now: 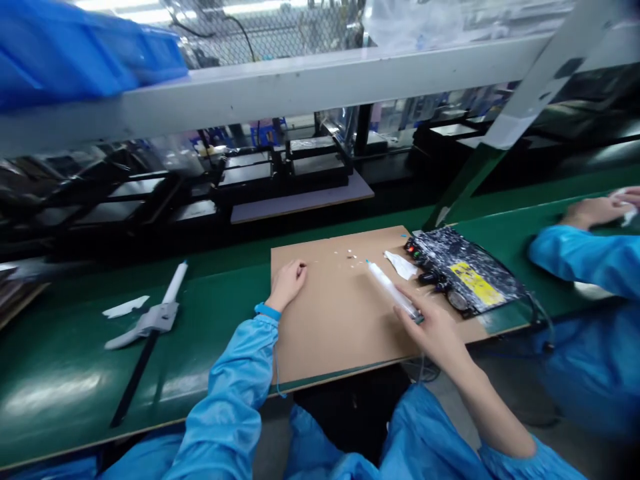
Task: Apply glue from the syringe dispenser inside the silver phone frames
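Observation:
My left hand [287, 283] rests on the left part of a brown cardboard sheet [340, 320], fingers curled in with nothing visible in them. My right hand [431, 325] lies on the sheet's right side and is closed around the rear of a clear syringe-like dispenser [391, 289], whose tip points up and left toward a few small white bits [353, 256]. Beside the dispenser lies a white scrap [401, 265]. Just right of it sits a black speckled device [463, 273] with a yellow label and small red and green buttons.
A grey and white dispensing gun [150, 317] and a white strip [125, 307] lie on the green bench [75, 373] at left. A co-worker's sleeve [585, 257] and hand [597, 210] reach in at right. Black fixtures [285, 170] stand behind the bench; blue bins [75, 53] sit on the shelf.

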`<action>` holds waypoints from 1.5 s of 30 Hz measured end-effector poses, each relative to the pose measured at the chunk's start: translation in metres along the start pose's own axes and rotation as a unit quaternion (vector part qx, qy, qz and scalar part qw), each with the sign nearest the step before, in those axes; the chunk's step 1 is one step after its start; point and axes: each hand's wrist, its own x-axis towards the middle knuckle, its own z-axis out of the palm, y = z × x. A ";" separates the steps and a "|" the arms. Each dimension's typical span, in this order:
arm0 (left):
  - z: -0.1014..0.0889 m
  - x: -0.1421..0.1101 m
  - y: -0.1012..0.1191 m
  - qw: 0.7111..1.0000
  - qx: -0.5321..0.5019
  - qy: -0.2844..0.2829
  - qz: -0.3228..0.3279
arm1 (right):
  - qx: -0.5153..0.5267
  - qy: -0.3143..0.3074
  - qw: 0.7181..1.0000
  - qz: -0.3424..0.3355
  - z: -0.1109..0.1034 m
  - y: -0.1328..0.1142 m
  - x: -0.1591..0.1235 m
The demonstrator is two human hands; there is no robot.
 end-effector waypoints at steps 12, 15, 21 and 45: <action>-0.026 0.001 -0.024 0.996 0.000 0.065 -0.066 | 0.020 -0.048 0.989 -0.137 0.103 -0.036 0.062; -0.035 0.001 -0.037 0.992 0.022 0.077 -0.101 | 0.088 -0.033 0.987 -0.128 0.108 -0.029 0.060; -0.030 0.000 -0.033 0.990 0.057 0.055 -0.118 | 0.161 -0.043 0.982 -0.090 0.104 -0.024 0.059; -0.002 0.003 0.060 0.970 0.198 -0.126 -0.056 | 0.226 0.076 0.971 -0.004 0.109 -0.014 0.060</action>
